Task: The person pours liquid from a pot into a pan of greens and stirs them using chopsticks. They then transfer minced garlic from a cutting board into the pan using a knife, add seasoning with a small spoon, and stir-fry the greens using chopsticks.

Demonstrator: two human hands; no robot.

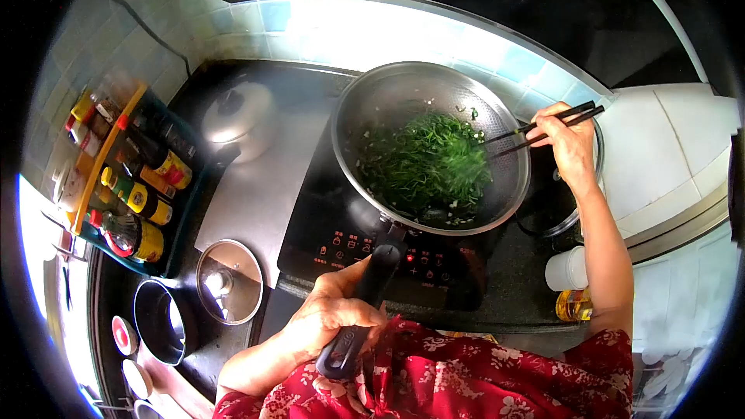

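Observation:
A large steel wok (365,186) rests on a black induction cooktop (341,240) in the middle of the view. Chopped leafy greens (434,163) with small pale bits lie in it. My left hand (330,314) is closed around the wok's black handle (376,271), near my body. At the right rim, my right hand (565,140) grips a pair of black chopsticks (570,114). Their tips reach into the wok at the right edge of the greens, where the leaves look slightly blurred.
At left stands a rack (182,240) of sauce bottles, near a lidded pot (240,120). A glass lid (229,283) and a dark pot (163,322) sit at lower left. Right of the wok are a white tub (566,270) and a round lid (555,194). A hood (504,8) hangs above.

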